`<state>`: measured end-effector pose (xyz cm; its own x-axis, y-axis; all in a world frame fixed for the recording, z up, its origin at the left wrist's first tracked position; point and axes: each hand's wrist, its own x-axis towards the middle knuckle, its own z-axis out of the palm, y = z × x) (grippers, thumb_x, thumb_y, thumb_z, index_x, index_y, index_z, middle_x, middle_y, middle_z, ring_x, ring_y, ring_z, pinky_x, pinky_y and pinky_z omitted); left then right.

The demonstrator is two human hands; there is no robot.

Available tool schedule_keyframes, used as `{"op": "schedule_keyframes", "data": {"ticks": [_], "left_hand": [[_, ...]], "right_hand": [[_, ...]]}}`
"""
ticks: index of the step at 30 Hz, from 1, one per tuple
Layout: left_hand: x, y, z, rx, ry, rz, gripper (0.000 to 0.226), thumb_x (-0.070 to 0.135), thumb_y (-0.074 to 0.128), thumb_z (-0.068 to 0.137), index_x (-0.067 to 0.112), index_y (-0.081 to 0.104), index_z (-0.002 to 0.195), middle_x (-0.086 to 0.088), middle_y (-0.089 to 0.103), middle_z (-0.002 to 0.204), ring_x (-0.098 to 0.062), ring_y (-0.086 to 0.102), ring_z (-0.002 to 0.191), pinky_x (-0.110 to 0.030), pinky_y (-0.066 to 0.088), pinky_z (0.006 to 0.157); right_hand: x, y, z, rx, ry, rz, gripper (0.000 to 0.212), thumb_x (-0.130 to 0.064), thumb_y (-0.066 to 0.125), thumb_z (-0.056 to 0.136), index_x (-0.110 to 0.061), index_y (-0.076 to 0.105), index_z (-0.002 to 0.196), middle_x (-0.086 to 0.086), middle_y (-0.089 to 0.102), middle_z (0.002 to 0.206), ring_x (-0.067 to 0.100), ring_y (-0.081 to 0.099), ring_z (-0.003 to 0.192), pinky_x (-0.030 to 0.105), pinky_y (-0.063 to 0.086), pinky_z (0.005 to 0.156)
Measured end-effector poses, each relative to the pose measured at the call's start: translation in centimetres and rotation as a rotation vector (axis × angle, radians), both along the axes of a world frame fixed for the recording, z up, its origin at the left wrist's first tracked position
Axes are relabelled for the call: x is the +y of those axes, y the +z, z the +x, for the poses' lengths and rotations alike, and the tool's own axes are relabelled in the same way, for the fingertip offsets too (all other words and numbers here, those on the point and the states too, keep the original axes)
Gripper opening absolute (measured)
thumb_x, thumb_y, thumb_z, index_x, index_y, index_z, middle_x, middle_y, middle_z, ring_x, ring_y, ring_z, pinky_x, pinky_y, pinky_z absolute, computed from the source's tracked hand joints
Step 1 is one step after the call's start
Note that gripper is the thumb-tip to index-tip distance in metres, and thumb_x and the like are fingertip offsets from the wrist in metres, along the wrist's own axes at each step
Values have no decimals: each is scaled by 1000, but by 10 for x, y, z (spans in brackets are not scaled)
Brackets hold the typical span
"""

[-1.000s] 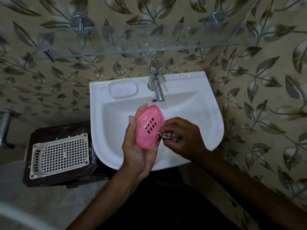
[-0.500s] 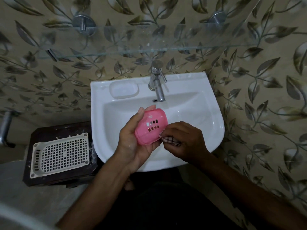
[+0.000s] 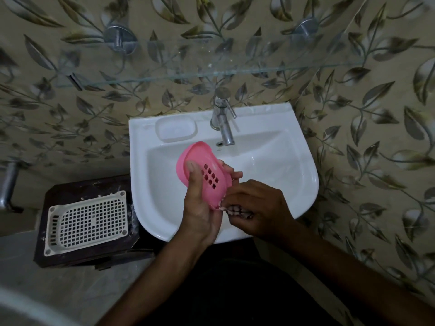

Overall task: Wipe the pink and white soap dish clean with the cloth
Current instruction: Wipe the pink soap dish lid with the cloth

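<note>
Both hands are working over the sink's (image 3: pixel 306 184) front edge: left hand (image 3: pixel 200 208) gripping the pink soap dish (image 3: pixel 202 174), right hand (image 3: pixel 256 208) pinching the cloth (image 3: pixel 237 211) at its lower rim, wiping seemingly unfinished, white tray (image 3: pixel 87 220) untouched.

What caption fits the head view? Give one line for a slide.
Left hand holds the pink dish over the sink while right hand rubs its lower edge with the cloth.

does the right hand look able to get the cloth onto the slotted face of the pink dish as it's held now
Probably yes. The right hand grips the cloth right at the pink dish's lower edge, and the slotted face is turned up toward it. Only the left hand's thumb lies across that face.
</note>
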<state>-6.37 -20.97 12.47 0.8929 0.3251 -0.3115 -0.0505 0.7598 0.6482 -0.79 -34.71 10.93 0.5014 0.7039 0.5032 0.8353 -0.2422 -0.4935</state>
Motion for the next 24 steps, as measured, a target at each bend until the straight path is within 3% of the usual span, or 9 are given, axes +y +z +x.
{"op": "schedule_keyframes", "data": {"ticks": [2,7,9,11,14,17,20,22,24], "left_hand": [[-1,-2,0,17,11,-6,96,79,85,49,5,62,106,-15,66,94,-37,67,101,-50,54,96],[-2,-6,-1,-51,-6,119,101,82,77,59,2,55,115,-21,57,106,-42,56,114,-55,41,100],[-1,-4,-3,18,4,81,95,82,79,56,5,60,108,-16,63,100,-39,62,109,-50,48,97],[2,1,-5,128,-37,24,87,83,75,57,8,66,100,-14,66,91,-32,70,92,-42,59,84],[8,3,-1,209,-74,-72,70,74,60,71,9,68,95,-10,66,75,-24,66,70,-35,56,67],[6,3,0,220,-62,-107,73,74,55,70,7,65,96,-12,66,76,-28,68,76,-34,60,63],[2,-1,-3,220,-72,-128,77,77,53,71,5,64,96,-16,67,83,-32,72,93,-35,61,74],[5,0,-4,250,-111,-111,84,79,54,70,3,64,102,-19,68,90,-33,71,94,-38,60,79],[9,1,-5,286,-141,-95,89,81,56,68,2,64,109,-20,67,92,-35,71,90,-44,60,85]], "right_hand": [[3,2,-2,81,-9,25,16,-6,81,73,-12,81,88,0,76,95,17,72,85,37,57,72],[20,10,-29,562,-109,163,21,-9,77,70,-12,80,90,-4,76,89,8,72,82,25,59,75],[14,5,-27,500,-68,132,24,-5,80,70,-11,80,93,-3,76,94,8,72,86,23,58,78],[3,-2,-15,208,2,22,25,-7,82,71,-12,80,95,-1,76,100,11,71,90,24,56,77],[-7,-15,2,-37,28,-90,19,-8,79,77,-14,81,95,-1,76,102,18,69,84,34,55,70],[2,-11,-11,169,-37,-3,18,-8,81,74,-12,80,91,-1,76,96,15,71,84,36,58,74],[16,-4,-35,474,-109,142,23,-3,85,70,-11,81,91,-4,76,92,4,72,85,25,60,79],[13,-6,-35,478,-78,150,26,-2,86,70,-10,80,94,-2,76,95,5,72,88,23,59,80],[4,-14,-25,278,-12,92,24,-5,86,72,-9,80,95,1,76,98,12,73,90,30,60,76]]}}
